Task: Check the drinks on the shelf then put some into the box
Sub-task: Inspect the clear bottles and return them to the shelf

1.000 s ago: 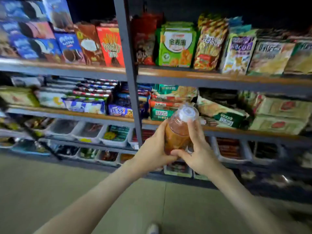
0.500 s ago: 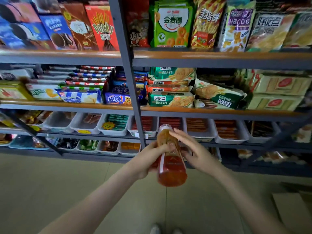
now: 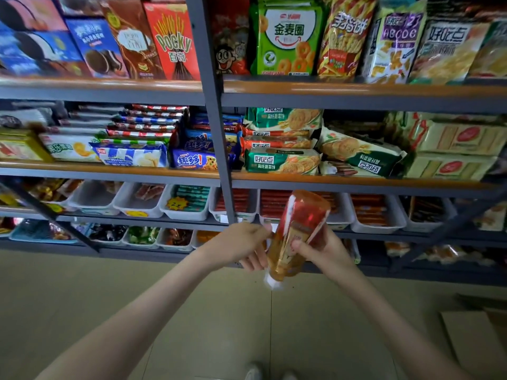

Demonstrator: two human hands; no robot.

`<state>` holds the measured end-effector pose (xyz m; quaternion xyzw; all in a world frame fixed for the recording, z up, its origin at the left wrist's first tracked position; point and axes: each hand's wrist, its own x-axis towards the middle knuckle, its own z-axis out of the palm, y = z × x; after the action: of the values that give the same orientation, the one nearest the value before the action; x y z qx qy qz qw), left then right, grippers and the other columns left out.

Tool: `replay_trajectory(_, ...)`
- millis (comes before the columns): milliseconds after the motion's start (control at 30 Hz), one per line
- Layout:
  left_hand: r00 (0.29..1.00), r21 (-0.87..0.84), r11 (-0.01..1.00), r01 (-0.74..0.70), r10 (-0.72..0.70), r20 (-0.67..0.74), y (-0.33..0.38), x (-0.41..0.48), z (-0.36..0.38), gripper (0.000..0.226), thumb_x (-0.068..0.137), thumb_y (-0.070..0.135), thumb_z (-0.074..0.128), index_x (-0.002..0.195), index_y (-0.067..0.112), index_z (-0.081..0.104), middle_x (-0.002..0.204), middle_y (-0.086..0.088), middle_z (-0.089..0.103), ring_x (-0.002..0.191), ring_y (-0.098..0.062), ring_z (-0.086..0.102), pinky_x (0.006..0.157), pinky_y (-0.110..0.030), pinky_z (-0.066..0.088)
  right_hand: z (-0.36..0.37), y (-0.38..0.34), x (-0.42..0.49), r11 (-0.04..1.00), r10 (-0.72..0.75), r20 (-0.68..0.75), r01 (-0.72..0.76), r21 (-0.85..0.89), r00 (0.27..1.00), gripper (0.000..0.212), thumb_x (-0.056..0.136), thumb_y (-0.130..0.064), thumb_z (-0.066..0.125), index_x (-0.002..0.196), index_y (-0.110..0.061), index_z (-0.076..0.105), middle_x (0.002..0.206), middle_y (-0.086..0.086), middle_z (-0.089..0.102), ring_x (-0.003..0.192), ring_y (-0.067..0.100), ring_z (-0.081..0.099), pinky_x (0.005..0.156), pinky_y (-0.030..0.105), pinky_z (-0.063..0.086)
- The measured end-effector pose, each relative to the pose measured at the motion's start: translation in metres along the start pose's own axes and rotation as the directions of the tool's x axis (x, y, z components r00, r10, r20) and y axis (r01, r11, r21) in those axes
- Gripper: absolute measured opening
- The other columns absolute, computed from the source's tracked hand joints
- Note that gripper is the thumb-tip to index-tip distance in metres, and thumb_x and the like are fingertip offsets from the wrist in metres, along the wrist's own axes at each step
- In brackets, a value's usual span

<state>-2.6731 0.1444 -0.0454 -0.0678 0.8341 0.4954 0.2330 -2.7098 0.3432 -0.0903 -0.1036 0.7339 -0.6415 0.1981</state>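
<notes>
I hold one drink bottle (image 3: pixel 297 234) in front of the lower shelves. It is clear plastic with amber liquid and a red and gold label. It is tilted upside down, base up and to the right, white cap (image 3: pixel 270 283) pointing down. My left hand (image 3: pixel 241 248) grips its lower left side near the neck. My right hand (image 3: pixel 323 252) holds the right side, with the thumb across the label. A flat brown cardboard box (image 3: pixel 472 341) lies on the floor at the lower right, partly cut off by the frame edge.
A grey metal shelf rack (image 3: pixel 216 149) stands in front of me, filled with snack bags and biscuit packs. White bins (image 3: pixel 186 212) of small sweets line the lower shelves. Beige tiled floor (image 3: pixel 137 297) lies below. My shoes (image 3: pixel 255 373) show at the bottom edge.
The bottle was upright with its cap up a second ago. Both hands lowered it and turned it over, so the cap now points down. The view has also tilted down.
</notes>
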Motion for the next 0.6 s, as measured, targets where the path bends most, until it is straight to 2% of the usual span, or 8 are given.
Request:
replay_trajectory(67, 0.964, 0.253, 0.942, -0.220, 0.250, -0.090, -0.012, 0.004, -0.001, 0.034, 0.102, 0.021, 0.047, 0.135, 0.024, 0.056, 0.096, -0.002, 0.070, 0.088, -0.018, 0.067, 0.080, -0.028, 0.054, -0.001, -0.001, 0.001, 0.975, 0.108, -0.024, -0.101, 0.200, 0.994, 0.054, 0.072, -0.039, 0.072, 0.122, -0.025, 0.056, 0.120, 0.000, 0.067, 0.108, 0.018, 0.065, 0.091, 0.042, 0.054)
replay_trajectory(133, 0.884, 0.509, 0.773, -0.379, 0.465, -0.049, -0.020, 0.006, 0.000, 0.067, 0.097, 0.016, 0.056, 0.152, 0.037, 0.023, 0.134, 0.000, 0.051, 0.114, -0.014, 0.053, 0.093, -0.022, 0.045, -0.003, -0.005, 0.003, 0.896, 0.197, 0.002, -0.181, 0.405, 0.980, 0.063, 0.074, -0.045, 0.065, 0.130, -0.020, 0.053, 0.123, 0.007, 0.066, 0.111, 0.026, 0.064, 0.091, 0.050, 0.053)
replay_trajectory(200, 0.795, 0.680, 0.578, -0.450, 0.607, 0.010, -0.021, 0.009, 0.002, 0.092, 0.091, 0.021, 0.066, 0.153, 0.041, 0.001, 0.155, -0.002, 0.023, 0.132, -0.018, 0.036, 0.099, -0.022, 0.036, -0.007, -0.015, 0.003, 0.829, 0.209, 0.048, -0.203, 0.520, 0.977, 0.055, 0.080, -0.044, 0.057, 0.129, -0.019, 0.055, 0.120, 0.009, 0.068, 0.109, 0.026, 0.066, 0.086, 0.047, 0.054)
replay_trajectory(300, 0.588, 0.807, 0.296, -0.511, 0.805, 0.077, -0.015, 0.023, 0.002, 0.096, 0.084, 0.026, 0.073, 0.154, 0.029, 0.008, 0.159, -0.016, 0.012, 0.147, -0.032, 0.017, 0.116, -0.044, 0.018, -0.005, -0.031, 0.000, 0.821, 0.152, 0.138, -0.203, 0.534, 0.979, 0.045, 0.090, -0.040, 0.048, 0.131, -0.020, 0.054, 0.122, 0.007, 0.067, 0.111, 0.023, 0.065, 0.092, 0.045, 0.053)
replay_trajectory(400, 0.446, 0.812, 0.178, -0.557, 0.888, 0.112, -0.002, 0.036, 0.000, 0.077, 0.086, 0.036, 0.066, 0.149, 0.019, 0.025, 0.153, -0.019, 0.032, 0.145, -0.032, 0.024, 0.120, -0.046, 0.015, 0.000, -0.042, 0.000, 0.858, 0.136, 0.166, -0.200, 0.474, 0.977, 0.036, 0.098, -0.037, 0.042, 0.126, -0.021, 0.058, 0.114, 0.004, 0.070, 0.107, 0.016, 0.066, 0.087, 0.034, 0.054)
replay_trajectory(500, 0.407, 0.798, 0.195, -0.570, 0.911, 0.069, 0.004, 0.037, 0.002, 0.072, 0.081, 0.053, 0.061, 0.137, 0.015, 0.039, 0.133, -0.013, 0.057, 0.125, -0.028, 0.053, 0.103, -0.040, 0.045, -0.002, -0.050, 0.003, 0.838, 0.236, 0.155, -0.282, 0.467, 0.959, 0.031, 0.097, -0.040, 0.042, 0.096, -0.019, 0.064, 0.087, 0.003, 0.069, 0.073, 0.013, 0.069, 0.063, 0.023, 0.053)
replay_trajectory(567, 0.492, 0.761, 0.370, -0.534, 0.867, -0.076, 0.006, 0.029, 0.003, 0.074, 0.073, 0.058, 0.066, 0.130, 0.016, 0.045, 0.118, -0.006, 0.066, 0.105, -0.023, 0.065, 0.078, -0.032, 0.057, -0.005, -0.054, 0.001, 0.870, 0.322, 0.122, -0.344, 0.353, 0.939, 0.047, 0.102, -0.042, 0.032, 0.089, -0.009, 0.063, 0.067, 0.010, 0.065, 0.047, 0.017, 0.062, 0.044, 0.026, 0.048)
replay_trajectory(600, 0.558, 0.715, 0.495, -0.493, 0.811, -0.177, 0.009, 0.025, 0.002, 0.075, 0.070, 0.060, 0.070, 0.127, 0.016, 0.049, 0.105, 0.000, 0.069, 0.092, -0.021, 0.068, 0.069, -0.028, 0.055, -0.006, -0.052, 0.002, 0.918, 0.336, 0.088, -0.347, 0.191, 0.938, 0.052, 0.104, -0.041, 0.025, 0.092, -0.005, 0.061, 0.060, 0.011, 0.062, 0.041, 0.018, 0.057, 0.038, 0.024, 0.043)
